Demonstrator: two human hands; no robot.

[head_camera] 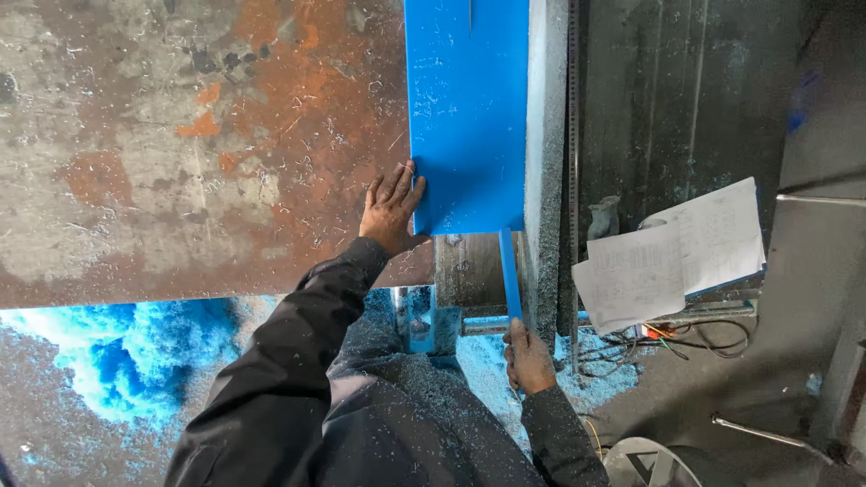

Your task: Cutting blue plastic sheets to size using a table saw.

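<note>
A blue plastic sheet (466, 108) lies flat on a rusty metal table (180, 144), its right edge against a grey dusty fence rail (545, 153). My left hand (391, 209) rests flat on the sheet's near left corner, fingers spread. A thin blue strip (511, 271) hangs down from the sheet's near right corner. My right hand (528, 358) grips the strip's lower end below the table edge.
Sheets of printed paper (672, 252) lie to the right of the rail, with wires (704, 335) beneath them. Blue shavings (126, 356) are piled on the floor at the left. A metal bar (767, 437) and a round metal part (645, 462) sit at lower right.
</note>
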